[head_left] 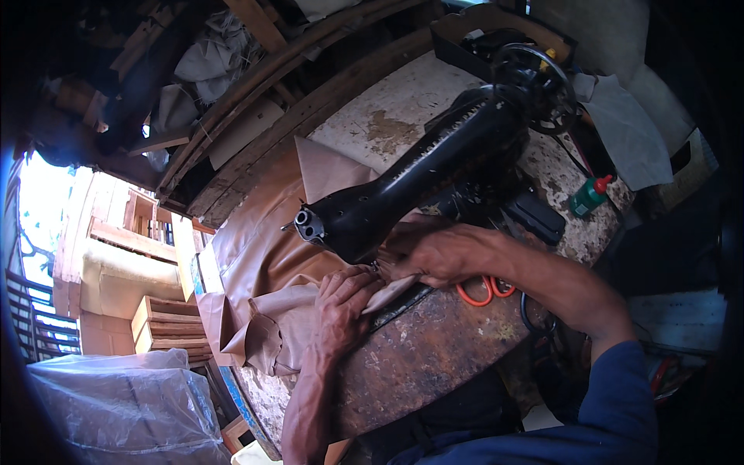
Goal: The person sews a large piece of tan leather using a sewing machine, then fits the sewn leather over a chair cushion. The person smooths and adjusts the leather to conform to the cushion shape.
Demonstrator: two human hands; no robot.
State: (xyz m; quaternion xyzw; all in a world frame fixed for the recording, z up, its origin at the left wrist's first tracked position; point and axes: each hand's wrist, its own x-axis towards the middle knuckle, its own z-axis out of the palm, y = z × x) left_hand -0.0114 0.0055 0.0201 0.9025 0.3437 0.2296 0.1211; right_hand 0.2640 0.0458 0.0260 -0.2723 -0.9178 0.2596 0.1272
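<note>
— Under the head of the sewing machine [434, 167], where the needle must be, both hands meet on the brown cloth [260, 256]. Do you see it?

— Yes. The left hand [341, 306] lies on the bunched part of the cloth, fingers curled down and pressing it flat on the bench [434, 349]. It is not a pinch; more a closed, pushing hold.

— And the right hand [438, 254]?

— It rests just beside the needle place, on the other side, fingers stretched nearly flat on the cloth edge. I think it holds the cloth down, but I cannot tell whether it grips a fold under the palm.

— Which way does the cloth lie from the fingers?

— Most of it spreads away from the person, to the left of the machine and over the bench edge, where it hangs in folds. Only a narrow strip is between the two hands. The machine's long axis runs slantwise, from the handwheel [535, 77] far right to the head near the hands.

— Which hand is nearer to the needle?

— Both are close; the right one seems a little nearer, touching the base of the head.

— Room to move?

— On the left, open room for the cloth. On the right it is tight: orange scissors [480, 293] lie just behind the right wrist, and a green bottle [589, 195] stands farther off.
</note>
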